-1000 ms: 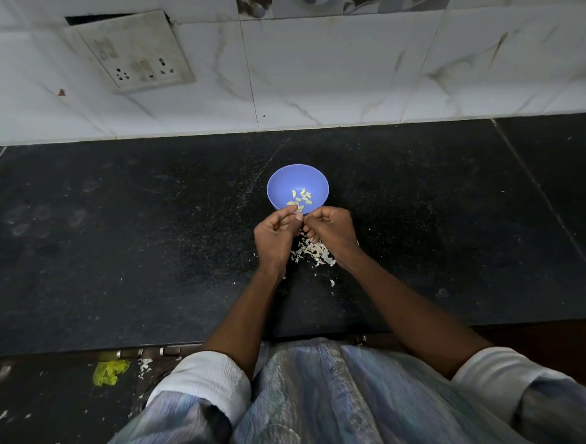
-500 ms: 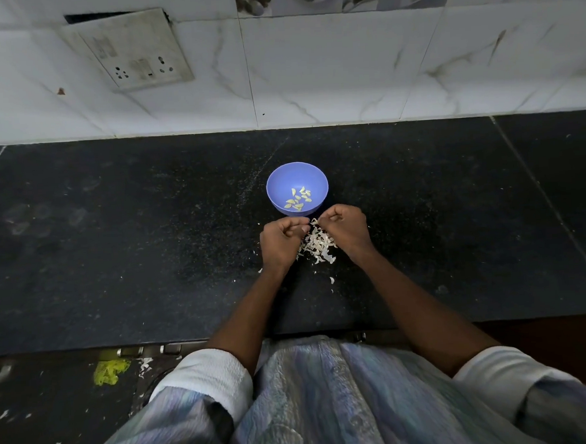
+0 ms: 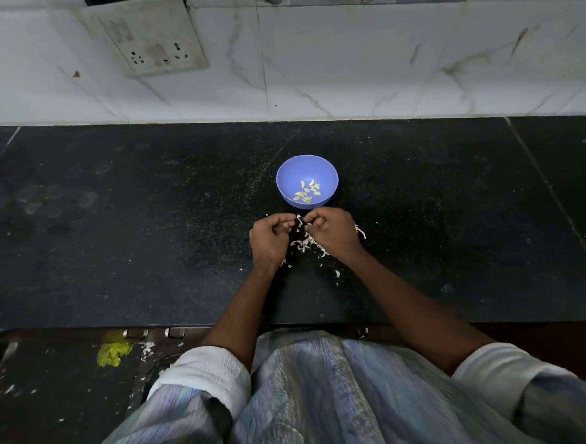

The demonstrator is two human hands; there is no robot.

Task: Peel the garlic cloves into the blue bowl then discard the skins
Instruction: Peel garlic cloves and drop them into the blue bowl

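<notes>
Head view is the only view given, and it looks down on a dark speckled stone countertop (image 3: pixel 124 229) below a white marble-patterned tiled wall (image 3: pixel 378 57). One small round blue plastic bowl (image 3: pixel 284 175) is seen on the counter, just beyond the two hands. Inside it pale yellow peeled garlic cloves (image 3: pixel 306 191) are gathered; about ten can be counted, though some overlap and the number is not sure.

One loose heap of thin white papery garlic skins (image 3: pixel 306 243) is spread on the counter under and between the hands, with a few single flakes scattered nearer to the counter edge. The pieces are too many and too small to be counted.

The left hand (image 3: pixel 270 238) is clenched with curled fingers, and the right hand (image 3: pixel 332 233) is curled in the same way. A small pale bit is seen at the fingertips of both hands. It is probably a clove being peeled, but what exactly is pinched cannot be told.

The peeling is judged to be well advanced, since a good number of cloves already lie in the bowl. No unpeeled cloves are visible on the counter, so how many remain cannot be told. The second part is not yet done: the skins are not discarded.

One grey wall socket plate (image 3: pixel 149 36) is fixed on the tiles.
</notes>
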